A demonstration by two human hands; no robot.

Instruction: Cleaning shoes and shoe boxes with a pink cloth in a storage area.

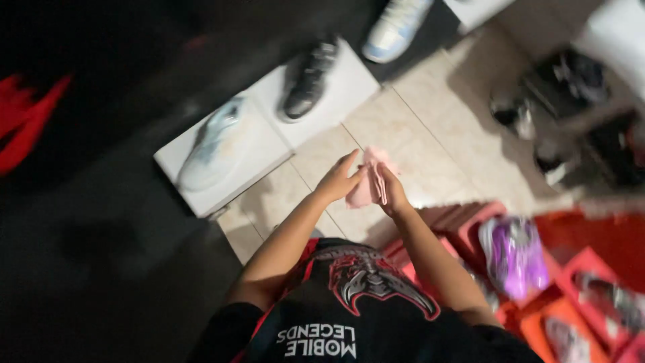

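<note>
Probably a shoe shop: sneakers (pixel 216 142) displayed on white boxes (pixel 269 144).

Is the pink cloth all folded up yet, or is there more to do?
Not finished. The pink cloth is partly gathered, pressed between the left hand and the right hand, with one loose edge hanging below. It is held in the air above the tiled floor, not set down. The blur hides how neat the folds are.

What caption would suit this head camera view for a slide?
Both hands, left hand and right hand, hold a pink cloth above a tiled floor ringed by sneakers on boxes.
</note>
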